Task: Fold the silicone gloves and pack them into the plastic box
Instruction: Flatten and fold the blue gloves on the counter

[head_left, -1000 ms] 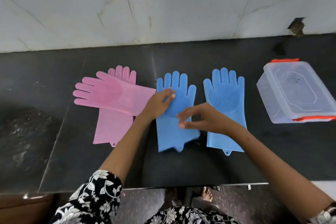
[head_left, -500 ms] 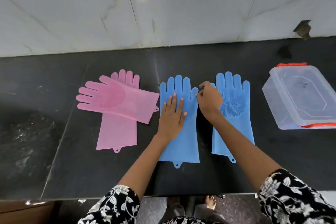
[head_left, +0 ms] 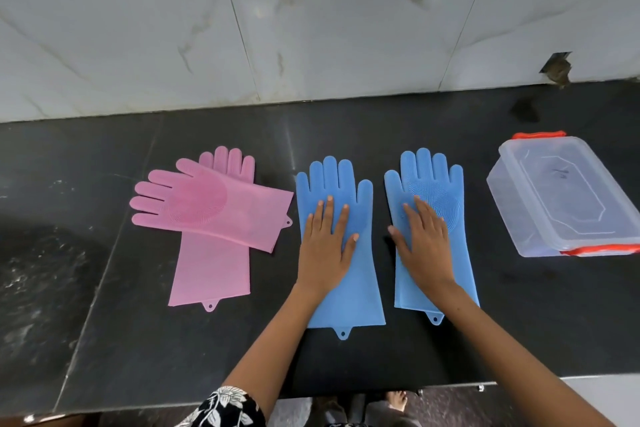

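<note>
left hand [head_left: 325, 246]: flat, fingers straight, pressed on left blue glove [head_left: 341, 288] | right hand [head_left: 424, 243]: flat on right blue glove [head_left: 433, 184] | pink gloves [head_left: 214, 215]: crossed, left on black table [head_left: 346, 128] | lidded clear plastic box [head_left: 561, 198]: far right, red clips, apart from gloves | marble wall tiles [head_left: 311, 28] behind

Black counter [head_left: 381, 128]: gloves [head_left: 349, 288], box [head_left: 561, 198].

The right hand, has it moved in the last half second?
Yes. The right hand shifted right, off the left blue glove, onto the right blue glove.
</note>
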{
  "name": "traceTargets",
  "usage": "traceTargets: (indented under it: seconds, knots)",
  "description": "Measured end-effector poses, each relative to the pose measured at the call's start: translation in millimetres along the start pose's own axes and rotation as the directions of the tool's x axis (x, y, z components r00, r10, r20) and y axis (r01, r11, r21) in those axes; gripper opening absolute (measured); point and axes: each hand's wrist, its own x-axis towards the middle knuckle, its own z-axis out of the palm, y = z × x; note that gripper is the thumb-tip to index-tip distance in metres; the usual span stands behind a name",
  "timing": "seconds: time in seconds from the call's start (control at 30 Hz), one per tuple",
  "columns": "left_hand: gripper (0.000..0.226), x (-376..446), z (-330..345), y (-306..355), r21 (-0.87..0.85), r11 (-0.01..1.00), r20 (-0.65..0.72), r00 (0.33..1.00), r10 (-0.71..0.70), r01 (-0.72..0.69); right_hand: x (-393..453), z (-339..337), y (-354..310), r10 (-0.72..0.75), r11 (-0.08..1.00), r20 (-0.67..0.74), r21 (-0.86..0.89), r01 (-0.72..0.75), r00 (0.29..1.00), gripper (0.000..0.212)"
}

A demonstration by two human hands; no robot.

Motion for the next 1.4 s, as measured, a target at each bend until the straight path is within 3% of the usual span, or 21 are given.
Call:
traceTargets:
  seconds: [0.17, 0.4, 0.6, 0.77, 1.4]
  knots:
    - [0.061, -0.7, 0.7, 5.1, -0.014, 0.999, -0.007, 0.999, -0.033, 0.033, -15.0, 3.5, 11.8, -0.005, 0.978, 0.13, -0.207, 0.032, 0.992, 0.083]
    - [0.062, -1.1, 1.9, 10.9, -0.007, 0.997, -0.007, 0.997, -0.074, 0.074, -30.0, -5.3, 32.5, -0.107, 0.969, 0.175, -0.202, 0.142, 0.979, 0.07]
    - [0.061, -1.0, 1.9, 18.0, 0.008, 0.999, -0.016, 0.999, 0.038, -0.038, -11.4, -9.2, 27.1, -0.04, 0.993, 0.097, -0.105, 0.05, 0.994, 0.054]
    - [0.061, 1.6, 6.7, 18.2, 0.054, 0.996, 0.021, 0.998, 0.064, -0.065, 3.5, -1.8, 30.0, -0.034, 0.982, 0.15, -0.177, 0.06, 0.988, 0.056]
    - [0.06, -3.1, 10.1, 25.6, 0.028, 0.998, 0.005, 0.998, 0.059, -0.059, -0.2, -0.5, 32.3, 0.024, 0.977, 0.102, -0.214, -0.002, 0.994, 0.058]
